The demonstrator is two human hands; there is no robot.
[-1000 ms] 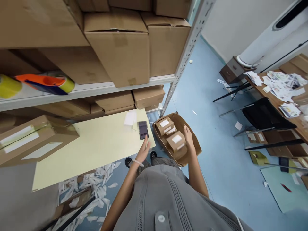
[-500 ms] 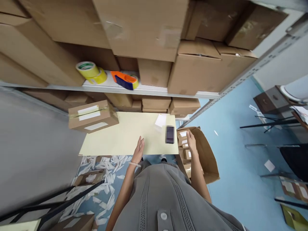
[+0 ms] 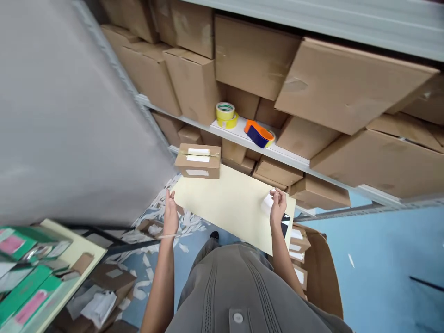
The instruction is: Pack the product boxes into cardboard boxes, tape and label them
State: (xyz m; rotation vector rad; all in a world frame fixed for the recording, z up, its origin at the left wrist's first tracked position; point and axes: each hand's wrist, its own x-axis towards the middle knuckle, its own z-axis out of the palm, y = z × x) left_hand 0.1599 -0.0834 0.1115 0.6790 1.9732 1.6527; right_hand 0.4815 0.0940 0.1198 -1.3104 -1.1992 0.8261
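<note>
My left hand (image 3: 170,215) hangs in the air beside the left end of the pale yellow tabletop (image 3: 222,199), fingers stretched out and nothing in them. Above the table's right end is my right hand (image 3: 278,207), its fingers loosely bent and apart. It overlaps a white paper (image 3: 267,203); whether it touches the paper I cannot tell. Partly hidden behind that wrist lies a dark phone (image 3: 285,222). At the table's back left sits a taped cardboard box (image 3: 197,162) with white labels.
Shelves of cardboard boxes (image 3: 256,51) rise behind the table. Yellow tape rolls (image 3: 226,115) and an orange-and-blue tape dispenser (image 3: 258,134) rest on a shelf. An open carton (image 3: 319,268) with labelled boxes stands right. Green boxes (image 3: 29,291) lie left, near floor paper scraps (image 3: 189,219).
The view has swung left, bringing the green boxes in. My left hand has moved outward past the table's left end. My right hand has gone from above the carton to the white paper.
</note>
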